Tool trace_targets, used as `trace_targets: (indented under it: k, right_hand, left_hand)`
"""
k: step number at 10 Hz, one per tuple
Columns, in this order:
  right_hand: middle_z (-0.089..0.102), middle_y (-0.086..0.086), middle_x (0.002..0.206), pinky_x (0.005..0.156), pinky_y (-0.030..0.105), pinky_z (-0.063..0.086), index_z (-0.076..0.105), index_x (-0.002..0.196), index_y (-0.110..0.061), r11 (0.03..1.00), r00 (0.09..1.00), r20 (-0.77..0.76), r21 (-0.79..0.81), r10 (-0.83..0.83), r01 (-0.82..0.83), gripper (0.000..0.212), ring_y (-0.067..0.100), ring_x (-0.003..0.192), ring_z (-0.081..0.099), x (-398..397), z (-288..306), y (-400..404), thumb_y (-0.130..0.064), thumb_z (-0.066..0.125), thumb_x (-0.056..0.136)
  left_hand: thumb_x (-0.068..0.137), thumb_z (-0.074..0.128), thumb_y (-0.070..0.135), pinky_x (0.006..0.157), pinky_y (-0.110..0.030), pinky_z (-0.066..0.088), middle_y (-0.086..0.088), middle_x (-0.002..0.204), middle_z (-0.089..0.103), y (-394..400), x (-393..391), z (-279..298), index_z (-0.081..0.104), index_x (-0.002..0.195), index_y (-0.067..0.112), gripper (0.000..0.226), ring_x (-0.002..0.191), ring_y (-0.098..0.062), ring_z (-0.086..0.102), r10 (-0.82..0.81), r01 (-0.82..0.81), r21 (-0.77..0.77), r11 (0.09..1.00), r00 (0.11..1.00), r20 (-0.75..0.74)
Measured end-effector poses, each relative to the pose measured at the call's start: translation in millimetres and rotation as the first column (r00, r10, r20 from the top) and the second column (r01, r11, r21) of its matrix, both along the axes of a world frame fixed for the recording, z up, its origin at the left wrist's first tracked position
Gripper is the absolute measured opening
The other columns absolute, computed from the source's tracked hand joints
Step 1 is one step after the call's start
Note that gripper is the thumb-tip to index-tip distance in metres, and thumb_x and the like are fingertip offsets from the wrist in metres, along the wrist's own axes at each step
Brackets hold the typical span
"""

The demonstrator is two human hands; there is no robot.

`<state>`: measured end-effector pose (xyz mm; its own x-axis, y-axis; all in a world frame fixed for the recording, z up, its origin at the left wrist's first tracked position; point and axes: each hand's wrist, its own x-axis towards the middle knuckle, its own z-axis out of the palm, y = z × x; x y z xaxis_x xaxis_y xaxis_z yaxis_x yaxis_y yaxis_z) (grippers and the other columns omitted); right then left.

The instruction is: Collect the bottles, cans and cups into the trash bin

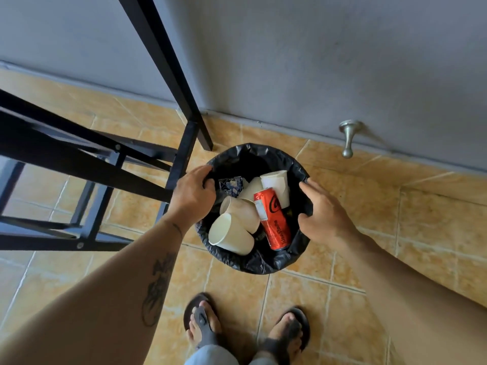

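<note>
A round trash bin (263,264) lined with a black bag stands on the tiled floor in front of my feet. Inside lie several white paper cups (232,234), a red can (272,219) and a dark blue wrapper (230,186). My left hand (193,192) grips the bin's left rim, fingers curled over the bag edge. My right hand (322,214) rests at the right rim, fingers on the bag, thumb apart; whether it grips the rim is unclear.
A black metal table frame (181,156) stands just left of the bin, its legs close to my left hand. A grey wall with a metal door stopper (348,139) runs behind. My feet in sandals (203,322) stand near the bin.
</note>
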<state>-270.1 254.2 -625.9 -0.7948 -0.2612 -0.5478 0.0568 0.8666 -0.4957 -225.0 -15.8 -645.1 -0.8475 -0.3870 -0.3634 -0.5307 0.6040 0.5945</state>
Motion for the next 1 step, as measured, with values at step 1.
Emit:
trace_targets:
  k: [1]
  right_hand:
    - [0.022,-0.004,0.165,0.122,0.038,0.02,0.028,0.157,-0.022,1.0,0.999,0.036,0.01,-0.018,0.017,0.079,0.015,0.151,0.017,8.0,45.2,-4.1,-0.004,0.051,0.084]
  left_hand:
    - [0.1,0.041,0.024,0.096,-0.035,0.043,-0.007,0.139,0.056,3.5,8.9,41.9,0.048,0.145,0.017,0.046,0.125,-0.026,0.052,-0.144,0.148,-0.049,0.988,0.987,0.076]
